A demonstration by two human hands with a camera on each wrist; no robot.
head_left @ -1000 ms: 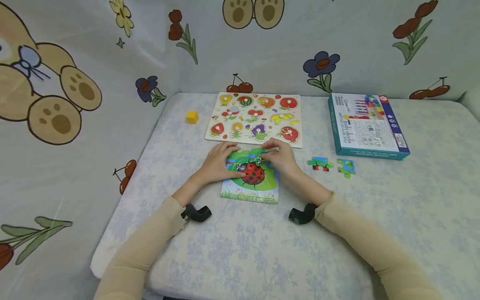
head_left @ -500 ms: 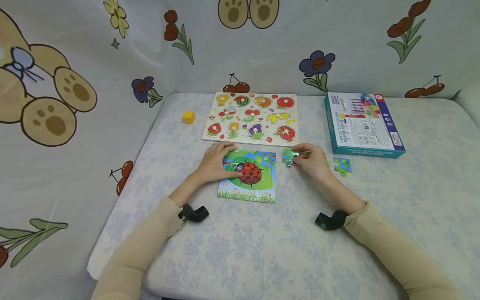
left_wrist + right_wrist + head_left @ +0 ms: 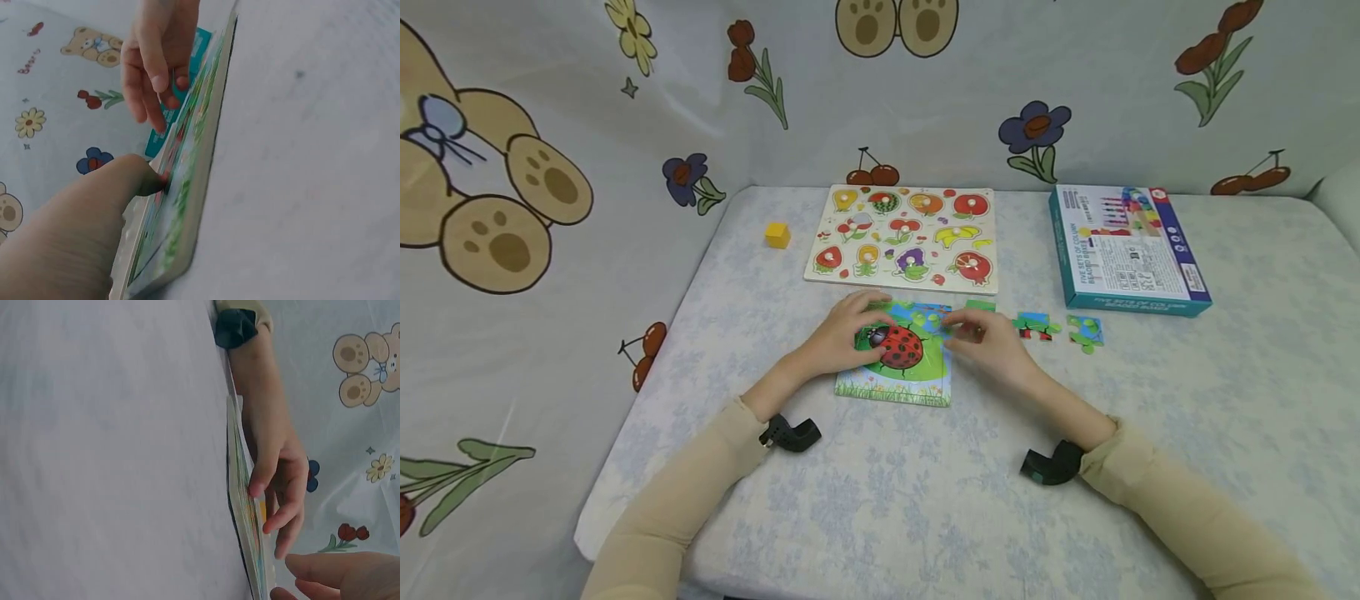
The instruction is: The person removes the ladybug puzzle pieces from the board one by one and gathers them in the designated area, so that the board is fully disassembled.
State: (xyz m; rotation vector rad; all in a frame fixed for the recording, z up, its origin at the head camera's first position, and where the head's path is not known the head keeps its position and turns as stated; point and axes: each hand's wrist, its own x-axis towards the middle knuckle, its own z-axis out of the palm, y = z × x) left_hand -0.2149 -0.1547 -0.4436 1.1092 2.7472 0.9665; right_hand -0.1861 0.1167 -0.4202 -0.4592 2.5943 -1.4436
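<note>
A ladybug jigsaw puzzle [image 3: 895, 392] lies in its flat frame at mid-table. My left hand [image 3: 841, 337] rests over its left side, fingers spread along the upper left, thumb on the ladybug [image 3: 904, 348]. At the puzzle's upper right edge is my right hand [image 3: 997, 343], its fingers loosely bent with nothing visible between them. In the left wrist view, the right hand [image 3: 159, 59] hovers beside the puzzle edge [image 3: 203, 169]. A loose green piece [image 3: 980, 305] is partly hidden behind the right hand. Two more jigsaw pieces, one [image 3: 1034, 325] and another [image 3: 1086, 331], lie farther right.
Behind the puzzle lies a fruit peg board [image 3: 901, 237]. A yellow cube [image 3: 777, 235] sits to its left. At the back right is a flat teal-edged box [image 3: 1131, 250]. A patterned cloth [image 3: 880, 100] hangs along the table's back edge.
My right hand carried a green piece off the puzzle, set it down just to the right, and came back left to the puzzle's edge. My left hand shifted slightly right over the puzzle.
</note>
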